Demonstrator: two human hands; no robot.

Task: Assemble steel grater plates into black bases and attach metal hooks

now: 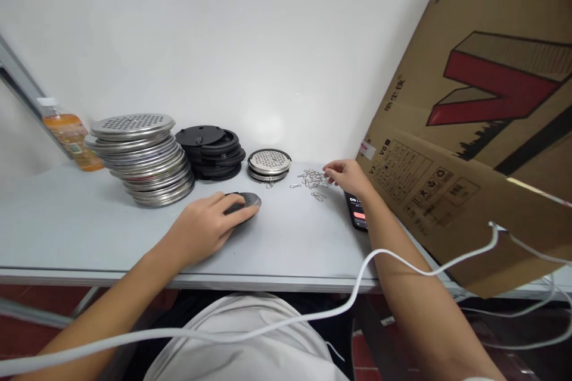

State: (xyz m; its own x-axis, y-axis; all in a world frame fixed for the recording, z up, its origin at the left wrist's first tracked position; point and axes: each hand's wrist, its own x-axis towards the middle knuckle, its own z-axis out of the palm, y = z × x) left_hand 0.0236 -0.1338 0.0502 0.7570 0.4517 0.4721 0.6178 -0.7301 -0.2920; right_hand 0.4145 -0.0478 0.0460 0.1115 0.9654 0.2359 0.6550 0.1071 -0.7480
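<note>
Resting on the grey desk [89,232], the left hand [205,227] lies palm down over a small round disc [243,203], part black and part metal; the fingers [232,202] curl loosely over its near edge and top, so the disc is covered and pinned flat rather than lifted. The disc sits at mid-desk, just in front of the stacks along the wall.

The right hand [348,175] reaches further back and to the right. Its fingertips [328,174] are drawn together at the edge of a loose heap of small wire clips [310,180]. Whether a clip is actually pinched between them is too small to tell.

Behind the left hand, from left to right:
- a tall, leaning stack of large perforated metal discs [143,158]
- a lower stack of black round plates [212,152], touching or nearly touching the metal stack
- a short stack of small perforated metal discs [269,165], just beside the clip heap

A bottle of orange liquid [71,134] stands at the far left against the wall. A phone [357,214] with a lit screen lies flat under the right wrist, near the edge of a big cardboard box [482,131] with a red mark, which leans over the right end of the desk. A white cable [357,292] loops across the foreground, passing over the right forearm.
</note>
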